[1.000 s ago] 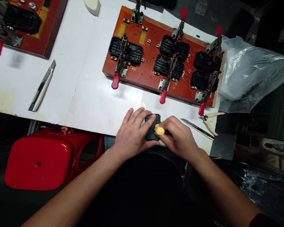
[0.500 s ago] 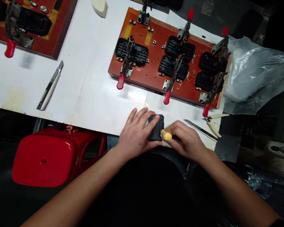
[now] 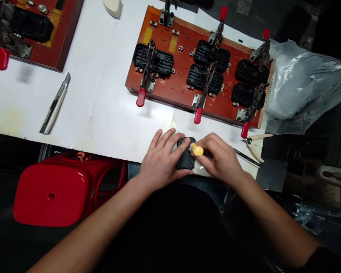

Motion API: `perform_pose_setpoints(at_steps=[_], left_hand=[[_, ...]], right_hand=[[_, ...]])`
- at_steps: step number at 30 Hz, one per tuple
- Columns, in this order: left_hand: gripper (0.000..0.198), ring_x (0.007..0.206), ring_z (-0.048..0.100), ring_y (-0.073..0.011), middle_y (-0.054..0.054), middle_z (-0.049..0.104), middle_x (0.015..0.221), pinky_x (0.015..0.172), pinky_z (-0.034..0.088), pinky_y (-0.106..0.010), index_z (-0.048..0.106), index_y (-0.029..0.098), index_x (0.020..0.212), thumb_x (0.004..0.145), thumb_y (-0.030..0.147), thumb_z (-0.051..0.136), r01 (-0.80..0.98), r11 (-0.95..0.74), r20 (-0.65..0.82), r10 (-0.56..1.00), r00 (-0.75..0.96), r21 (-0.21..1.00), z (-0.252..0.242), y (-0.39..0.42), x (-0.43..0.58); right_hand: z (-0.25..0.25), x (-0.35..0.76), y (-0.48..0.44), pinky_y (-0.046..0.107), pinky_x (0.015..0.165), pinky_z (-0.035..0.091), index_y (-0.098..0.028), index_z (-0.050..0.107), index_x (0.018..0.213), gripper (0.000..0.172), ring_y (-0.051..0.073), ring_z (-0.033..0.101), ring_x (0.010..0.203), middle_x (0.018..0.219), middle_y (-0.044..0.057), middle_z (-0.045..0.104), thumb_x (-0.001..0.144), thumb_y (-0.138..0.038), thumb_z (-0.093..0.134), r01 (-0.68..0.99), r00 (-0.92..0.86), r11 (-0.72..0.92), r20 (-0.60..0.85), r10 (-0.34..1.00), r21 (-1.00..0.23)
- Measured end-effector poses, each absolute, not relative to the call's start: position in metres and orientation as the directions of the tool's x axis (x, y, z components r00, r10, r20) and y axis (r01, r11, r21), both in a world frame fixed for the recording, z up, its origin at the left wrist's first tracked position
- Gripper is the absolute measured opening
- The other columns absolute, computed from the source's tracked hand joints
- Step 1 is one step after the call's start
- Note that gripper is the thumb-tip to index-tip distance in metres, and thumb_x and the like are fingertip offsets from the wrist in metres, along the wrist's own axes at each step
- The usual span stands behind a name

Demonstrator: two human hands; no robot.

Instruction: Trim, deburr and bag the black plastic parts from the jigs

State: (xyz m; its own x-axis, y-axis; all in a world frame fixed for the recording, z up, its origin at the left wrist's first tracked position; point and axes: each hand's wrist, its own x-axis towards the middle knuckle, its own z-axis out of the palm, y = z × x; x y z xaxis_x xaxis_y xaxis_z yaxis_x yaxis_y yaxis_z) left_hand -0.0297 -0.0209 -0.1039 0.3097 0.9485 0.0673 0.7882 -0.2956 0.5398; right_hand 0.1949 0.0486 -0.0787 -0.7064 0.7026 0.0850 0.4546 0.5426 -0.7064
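My left hand (image 3: 161,161) lies over a black plastic part (image 3: 187,157) at the table's front edge. It grips the part between the thumb at the near edge and a finger on top, with the other fingers spread on the table. Closed around a tool with a rounded yellow end (image 3: 197,150) is my right hand (image 3: 220,157). That tool points up toward me, so its working tip is hidden. It is at the right edge of the part, near the far corner.
A red-brown fixture board (image 3: 179,81) with red-handled toggle clamps and several black parts stands behind my hands. Another board (image 3: 57,57) is at far left. A utility knife (image 3: 55,104), cutting pliers (image 3: 254,146), a slim black knife (image 3: 247,157), a plastic bag (image 3: 295,87) and a red stool (image 3: 51,178) surround me.
My right hand has moved the yellow-ended tool away from me along the part's right edge. My left hand stays on the part. The view has shifted slightly.
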Motion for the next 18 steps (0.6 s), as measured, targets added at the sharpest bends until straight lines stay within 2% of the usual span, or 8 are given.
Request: perform_pose_setpoints(at_steps=[4,9,14,18], left_hand=[[0.084,0.155,0.037,-0.0391,-0.016,0.056,0.156,0.132,0.016,-0.061,0.053,0.017,0.154,0.088,0.065,0.073,0.783,-0.297,0.063,0.947,0.316,0.546,-0.104,-0.021,-0.030],[0.087,0.155,0.037,-0.0391,-0.017,0.056,0.155,0.132,0.017,-0.062,0.050,0.019,0.155,0.085,0.062,0.078,0.792,-0.287,0.069,0.952,0.298,0.539,-0.104,-0.020,-0.029],[0.086,0.154,0.038,-0.0390,-0.017,0.057,0.154,0.132,0.017,-0.061,0.052,0.019,0.154,0.084,0.062,0.079,0.789,-0.293,0.064,0.949,0.308,0.541,-0.103,-0.020,-0.028],[0.086,0.155,0.038,-0.0391,-0.017,0.057,0.154,0.132,0.017,-0.062,0.051,0.019,0.155,0.086,0.063,0.077,0.796,-0.289,0.063,0.951,0.303,0.531,-0.102,-0.020,-0.028]], right_hand=[[-0.080,0.201,0.044,0.035,0.079,0.056,-0.025,0.061,0.111,0.015,0.021,0.066,0.093,0.103,0.006,0.067,0.099,-0.016,0.065,0.423,-0.749,0.464,-0.013,0.662,-0.779],[-0.083,0.205,0.050,0.038,0.080,0.055,-0.026,0.062,0.107,0.015,0.023,0.065,0.091,0.101,0.006,0.067,0.096,-0.019,0.069,0.469,-0.660,0.505,0.092,0.745,-0.724],[-0.076,0.207,0.052,0.035,0.076,0.054,-0.024,0.061,0.108,0.012,0.021,0.065,0.089,0.100,0.005,0.066,0.098,-0.017,0.065,0.433,-0.757,0.441,-0.051,0.651,-0.786],[-0.080,0.199,0.062,0.033,0.072,0.051,-0.024,0.060,0.100,0.012,0.019,0.062,0.081,0.093,0.002,0.063,0.097,-0.024,0.071,0.514,-0.665,0.456,-0.002,0.747,-0.726]])
